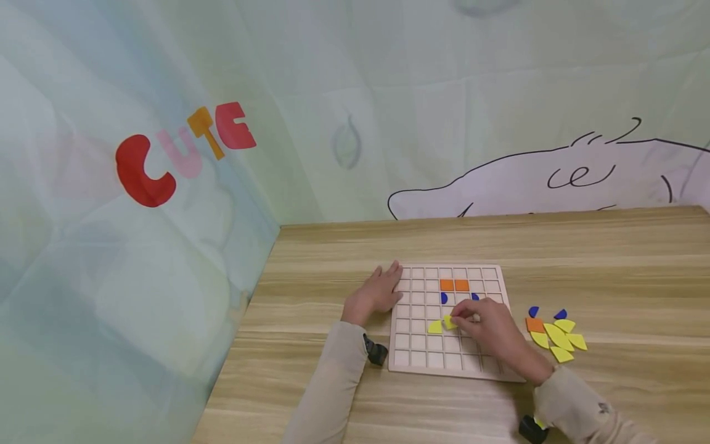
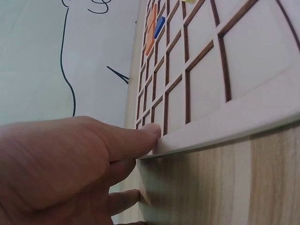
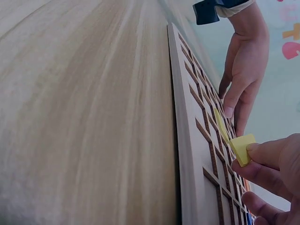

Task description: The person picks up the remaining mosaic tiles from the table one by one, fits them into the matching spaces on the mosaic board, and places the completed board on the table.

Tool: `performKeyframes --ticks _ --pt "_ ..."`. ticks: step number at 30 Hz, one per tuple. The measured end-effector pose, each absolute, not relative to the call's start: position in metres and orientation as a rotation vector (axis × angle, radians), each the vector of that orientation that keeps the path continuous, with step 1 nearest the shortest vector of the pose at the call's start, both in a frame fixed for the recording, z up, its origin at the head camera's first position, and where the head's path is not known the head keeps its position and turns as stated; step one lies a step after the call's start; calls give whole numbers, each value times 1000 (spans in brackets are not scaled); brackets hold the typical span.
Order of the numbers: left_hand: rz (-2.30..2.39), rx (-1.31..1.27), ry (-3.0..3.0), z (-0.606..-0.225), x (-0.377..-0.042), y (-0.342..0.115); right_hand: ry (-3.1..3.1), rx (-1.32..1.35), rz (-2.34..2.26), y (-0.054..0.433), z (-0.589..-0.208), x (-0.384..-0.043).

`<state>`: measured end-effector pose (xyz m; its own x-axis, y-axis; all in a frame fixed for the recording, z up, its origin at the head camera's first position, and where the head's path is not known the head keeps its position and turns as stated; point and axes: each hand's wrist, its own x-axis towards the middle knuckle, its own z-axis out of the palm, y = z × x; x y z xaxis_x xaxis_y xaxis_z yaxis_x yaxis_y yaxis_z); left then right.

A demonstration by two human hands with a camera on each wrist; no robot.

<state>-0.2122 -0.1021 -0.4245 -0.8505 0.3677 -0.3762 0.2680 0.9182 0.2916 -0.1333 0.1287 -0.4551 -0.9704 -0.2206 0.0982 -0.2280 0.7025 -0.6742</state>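
A pale wooden grid board (image 1: 403, 357) lies on the table. My left hand (image 1: 379, 292) rests at its upper left edge, and the left wrist view shows the thumb (image 2: 136, 140) touching the rim. Over the middle of the grid, my right hand (image 1: 496, 327) pinches a small yellow tile (image 3: 242, 149) between thumb and fingertips; it looks square and is tilted. A yellow quarter-round tile (image 1: 435, 327) sits in the cell just left of it. Two orange square tiles (image 1: 454, 285) lie side by side in an upper row. Beneath them are blue half-round tiles (image 1: 444, 298), one partly covered by the right hand.
Right of the board lies a loose group of several yellow tiles (image 1: 557, 337), an orange square (image 1: 535, 325) and two blue half-rounds (image 1: 561, 314). A printed cloth (image 1: 355, 123) hangs behind and left of the wooden table (image 1: 327, 246).
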Motion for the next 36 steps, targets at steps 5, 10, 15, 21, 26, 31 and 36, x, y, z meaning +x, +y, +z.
performKeyframes --ticks 5,10,15,21,26,31,36 --pt "328 462 2648 -424 -212 -102 -2882 386 1132 127 -458 -133" --pt "336 447 2651 -424 -211 -102 -2891 391 1118 125 -458 -133" --pt "327 454 2650 -424 -211 -101 -2916 387 1098 122 -456 -132" --pt "321 464 2650 -424 -211 -102 -2961 332 1119 121 -454 -132" --pt "334 460 2650 -424 -211 -102 -2972 333 1097 120 -454 -133" --pt "339 457 2648 -424 -211 -102 -2963 372 1045 120 -457 -134" --pt "338 455 2650 -424 -211 -103 -2934 407 971 119 -462 -134"
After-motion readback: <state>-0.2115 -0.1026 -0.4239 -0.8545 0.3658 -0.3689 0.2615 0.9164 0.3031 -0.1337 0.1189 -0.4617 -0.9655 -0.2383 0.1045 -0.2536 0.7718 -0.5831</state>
